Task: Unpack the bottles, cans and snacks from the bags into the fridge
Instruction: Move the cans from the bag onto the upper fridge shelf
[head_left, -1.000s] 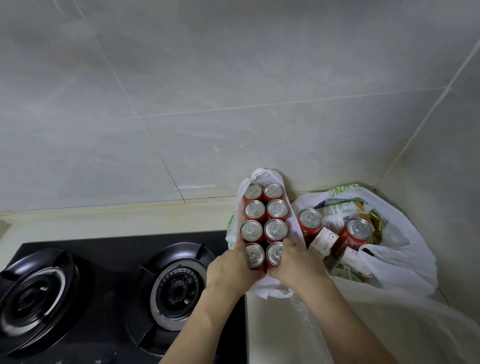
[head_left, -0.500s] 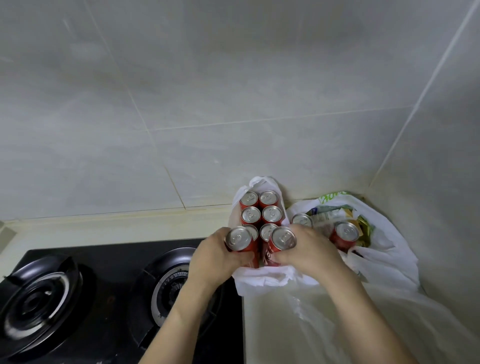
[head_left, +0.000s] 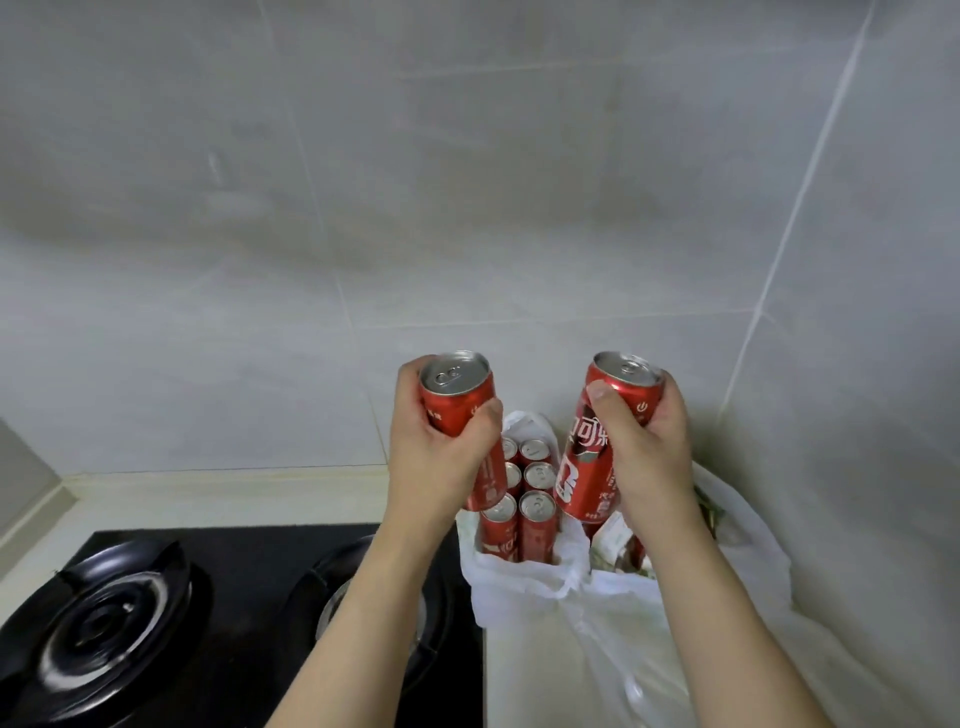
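Head view: left hand (head_left: 434, 457) and right hand (head_left: 641, 441) are each gripping a red can (head_left: 457, 397); carrying them upright is safest.

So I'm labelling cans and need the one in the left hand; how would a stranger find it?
Start at the black stove; right of it a white bag holds upright red cans. Above it the left hand grips a red can, lifted out, unlike the packed ones.
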